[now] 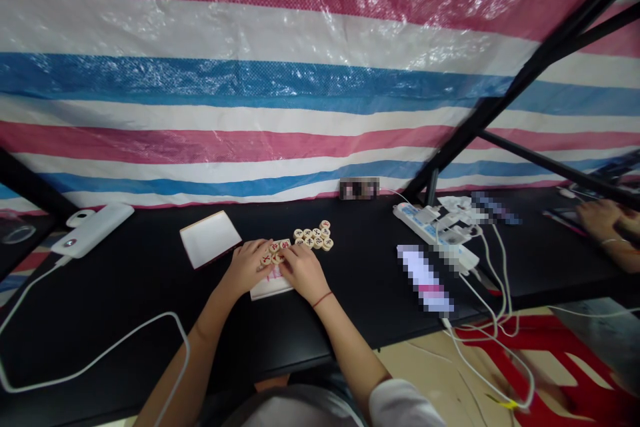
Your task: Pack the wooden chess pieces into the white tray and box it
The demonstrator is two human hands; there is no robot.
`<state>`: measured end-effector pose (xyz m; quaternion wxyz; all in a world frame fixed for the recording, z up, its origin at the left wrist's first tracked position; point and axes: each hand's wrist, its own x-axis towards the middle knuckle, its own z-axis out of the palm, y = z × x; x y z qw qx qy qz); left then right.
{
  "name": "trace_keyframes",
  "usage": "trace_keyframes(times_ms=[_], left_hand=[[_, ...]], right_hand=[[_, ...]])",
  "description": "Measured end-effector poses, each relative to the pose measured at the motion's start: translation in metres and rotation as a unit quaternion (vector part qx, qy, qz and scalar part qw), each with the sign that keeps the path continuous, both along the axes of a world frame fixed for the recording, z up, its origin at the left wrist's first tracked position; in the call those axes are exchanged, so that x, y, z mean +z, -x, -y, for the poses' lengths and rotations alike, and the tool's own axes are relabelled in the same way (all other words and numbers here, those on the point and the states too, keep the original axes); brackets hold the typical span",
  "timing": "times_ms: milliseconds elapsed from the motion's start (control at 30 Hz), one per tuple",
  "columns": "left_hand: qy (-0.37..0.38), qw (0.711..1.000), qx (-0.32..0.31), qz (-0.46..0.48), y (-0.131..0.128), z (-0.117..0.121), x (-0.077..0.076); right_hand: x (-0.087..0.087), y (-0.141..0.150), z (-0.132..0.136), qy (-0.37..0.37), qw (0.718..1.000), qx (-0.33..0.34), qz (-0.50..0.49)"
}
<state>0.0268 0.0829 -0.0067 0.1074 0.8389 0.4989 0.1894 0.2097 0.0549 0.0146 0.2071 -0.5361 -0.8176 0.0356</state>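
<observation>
We find the left hand (245, 267) and right hand (303, 272) half-curled, fingertips on wooden Chinese chess pieces (277, 251) above a white card (270, 288); we cannot confirm any grip. A further cluster (313, 237) lies just beyond on the black table (150, 300).

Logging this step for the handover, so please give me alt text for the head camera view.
The left hand and right hand cup round wooden Chinese chess pieces on a black table, above a white card. A white paper square lies to their left, a power strip to their right, and a striped tarp hangs behind.
</observation>
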Motion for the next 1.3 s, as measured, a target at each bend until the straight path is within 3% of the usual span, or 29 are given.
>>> trace_keyframes(times_ms=[567,767,900,1033,1200,1300], left_hand=[[0.021,1.000,-0.004,0.021,0.003,-0.002,-0.001],[0.049,0.999,-0.001,0.010,0.005,-0.004,0.001],[0.053,0.999,0.005,-0.002,0.002,-0.003,0.011],[0.021,0.999,0.035,-0.031,-0.012,0.002,0.021],[-0.023,0.997,0.047,-0.050,-0.027,0.005,0.020],[-0.012,0.997,0.048,-0.051,-0.027,0.005,0.015]], right_hand=[[0.002,0.004,-0.001,0.016,1.000,0.022,0.007],[0.005,-0.012,-0.003,-0.002,0.993,0.033,-0.115],[0.011,-0.052,-0.021,-0.036,0.972,-0.112,-0.206],[0.016,-0.086,-0.052,0.021,0.951,-0.280,-0.130],[0.018,-0.088,-0.091,0.169,0.930,-0.327,-0.008],[0.016,-0.084,-0.107,0.209,0.922,-0.327,0.009]])
